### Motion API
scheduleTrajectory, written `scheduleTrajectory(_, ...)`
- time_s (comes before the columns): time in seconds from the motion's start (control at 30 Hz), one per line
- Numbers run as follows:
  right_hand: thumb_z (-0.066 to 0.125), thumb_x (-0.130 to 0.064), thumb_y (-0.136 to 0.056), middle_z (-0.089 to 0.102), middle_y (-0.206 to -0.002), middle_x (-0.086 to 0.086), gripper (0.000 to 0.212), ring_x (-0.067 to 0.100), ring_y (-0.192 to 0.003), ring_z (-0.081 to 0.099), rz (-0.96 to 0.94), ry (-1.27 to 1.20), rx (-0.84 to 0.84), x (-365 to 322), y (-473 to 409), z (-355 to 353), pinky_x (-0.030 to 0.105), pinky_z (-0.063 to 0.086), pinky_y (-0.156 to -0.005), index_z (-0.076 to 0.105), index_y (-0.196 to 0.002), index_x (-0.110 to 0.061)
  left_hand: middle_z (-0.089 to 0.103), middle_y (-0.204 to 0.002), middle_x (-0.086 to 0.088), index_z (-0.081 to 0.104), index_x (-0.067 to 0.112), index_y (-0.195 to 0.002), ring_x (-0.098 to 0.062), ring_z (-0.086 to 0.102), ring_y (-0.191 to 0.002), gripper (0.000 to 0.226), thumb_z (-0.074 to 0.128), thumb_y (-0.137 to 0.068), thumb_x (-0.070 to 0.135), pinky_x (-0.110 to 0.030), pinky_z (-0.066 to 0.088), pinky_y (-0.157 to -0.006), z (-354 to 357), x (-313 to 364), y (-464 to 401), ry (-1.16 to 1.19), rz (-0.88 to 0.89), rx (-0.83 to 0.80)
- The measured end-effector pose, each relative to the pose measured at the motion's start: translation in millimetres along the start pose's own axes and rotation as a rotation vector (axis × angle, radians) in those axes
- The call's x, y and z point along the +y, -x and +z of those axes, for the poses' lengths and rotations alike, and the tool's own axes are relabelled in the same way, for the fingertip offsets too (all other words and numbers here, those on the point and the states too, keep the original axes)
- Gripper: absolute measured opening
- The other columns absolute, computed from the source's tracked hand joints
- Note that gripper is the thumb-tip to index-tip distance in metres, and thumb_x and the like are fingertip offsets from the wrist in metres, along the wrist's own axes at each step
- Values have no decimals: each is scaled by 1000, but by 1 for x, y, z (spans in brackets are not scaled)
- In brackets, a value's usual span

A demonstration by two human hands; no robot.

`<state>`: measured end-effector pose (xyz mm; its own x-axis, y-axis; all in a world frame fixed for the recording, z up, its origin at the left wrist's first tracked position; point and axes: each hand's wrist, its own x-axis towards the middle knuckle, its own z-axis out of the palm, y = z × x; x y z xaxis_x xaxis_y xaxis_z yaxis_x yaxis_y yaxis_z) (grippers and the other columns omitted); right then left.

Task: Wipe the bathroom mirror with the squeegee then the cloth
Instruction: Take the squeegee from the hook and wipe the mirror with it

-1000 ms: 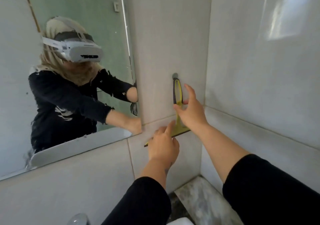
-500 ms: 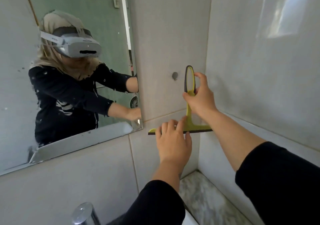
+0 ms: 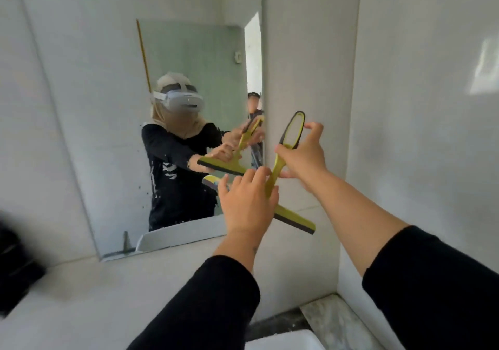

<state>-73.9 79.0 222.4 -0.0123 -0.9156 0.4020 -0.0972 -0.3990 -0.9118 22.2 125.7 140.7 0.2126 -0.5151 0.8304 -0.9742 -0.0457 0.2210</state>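
From the head camera, the squeegee (image 3: 284,160) hung in the air in front of the white tiled wall (image 3: 305,53), just right of the mirror (image 3: 108,107) and not touching the glass. The right hand (image 3: 302,158) gripped its handle at the narrow neck, thumb on the near side and fingers curled behind, with the forefinger stretched up to the top of the handle loop. That loop was a long oval, yellow-green inside with a dark outer rim, and it leaned up and to the right. Below the grip the handle ran down and left into the blade, a straight yellow-green bar edged with a dark rubber strip, tilted so its right end dipped lowest. The left hand (image 3: 247,201) lay over the left part of the blade with fingers loosely spread and only lightly bent, its fingertips touching the handle's lower stem; whether it truly clasped the blade could not be told. Both forearms were bare below black sleeves (image 3: 221,301). The mirror was a frameless pane with speckled marks, reflecting the person and the squeegee. A pale basin rim (image 3: 283,341) showed at the bottom edge, and a blurred dark object (image 3: 16,268) sat at far left.
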Motion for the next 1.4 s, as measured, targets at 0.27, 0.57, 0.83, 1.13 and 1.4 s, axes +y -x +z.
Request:
scheduleTrajectory(0.27, 58, -40, -90, 18, -159, 1, 54, 25, -148, 1, -1135, 1061, -136, -76, 22, 28, 63, -8, -110, 38, -140, -40, 66, -99, 11, 59, 33, -110, -17, 64, -94, 28, 59, -84, 43, -46, 28, -106, -114, -72, -38, -170, 34, 26)
scheduleTrajectory(0.57, 62, -26, -89, 62, -114, 14, 34, 36, -110, 52, -1397, 1046, -285, -146, 34, 104, 58, 21, -111, 62, -121, -38, 63, -112, 4, 60, 26, -117, -20, 57, -112, 33, 62, -86, 38, -50, 23, -115, -202, -143, -48, -295, 98, 157)
scheduleTrajectory(0.83, 42, -29, -100, 54, -116, 7, 43, 32, -105, 43, -1284, 915, 39, -219, -1, 144, 45, 32, -89, 39, -131, -58, 50, -127, 5, 48, 23, -122, -17, 47, -116, 40, 38, -91, 46, -36, 40, -100, -214, -201, -59, -203, -124, 280)
scheduleTrajectory(1.13, 37, -29, -100, 49, -121, 8, 48, 31, -114, 40, -1197, 828, 122, -277, -24, 207, 47, 31, -91, 29, -136, -59, 5, -159, 4, 21, 32, -147, -19, 6, -146, 60, 46, -95, 49, -43, 18, -118, -163, -219, -93, -248, -159, 97)
scheduleTrajectory(1.4, 35, -23, -101, 46, -117, 9, 52, 30, -112, 37, -1162, 832, 69, -273, -37, 229, 46, 29, -89, 25, -137, -59, -23, -158, -5, -9, 30, -150, -24, -21, -145, 93, 58, -88, 47, -39, -1, -120, -135, -217, -105, -306, -254, 4)
